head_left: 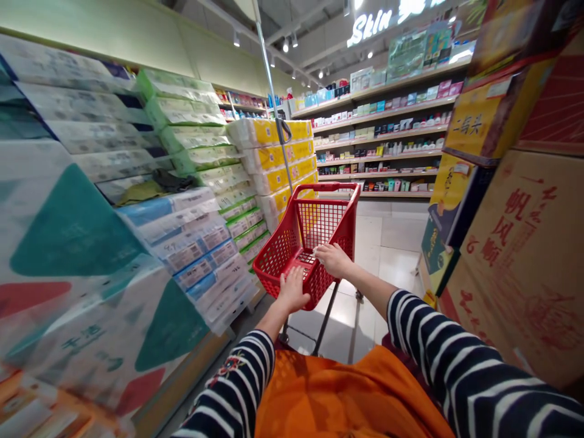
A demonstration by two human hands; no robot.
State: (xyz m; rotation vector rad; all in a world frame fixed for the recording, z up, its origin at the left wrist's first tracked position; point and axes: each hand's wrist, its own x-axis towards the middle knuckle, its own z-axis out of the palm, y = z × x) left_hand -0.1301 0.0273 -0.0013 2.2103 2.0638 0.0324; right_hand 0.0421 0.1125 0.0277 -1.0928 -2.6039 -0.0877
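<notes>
A red plastic shopping cart (326,219) with a lattice basket stands in front of me on thin metal legs. My left hand (294,291) rests at the near rim of the basket, palm down, with its fingers spread. Over the near right part of the basket is my right hand (334,260), its fingers extended and slightly bent, near the rim. Neither hand shows an object in it. Through the lattice, the inside of the basket shows its red floor.
Stacked tissue packs (196,243) line the left side, with yellow and white packs (278,152) beyond them. Cartons (524,243) are piled close on the right. Shelves (387,155) of small products stand ahead, past a pale tiled floor (396,261).
</notes>
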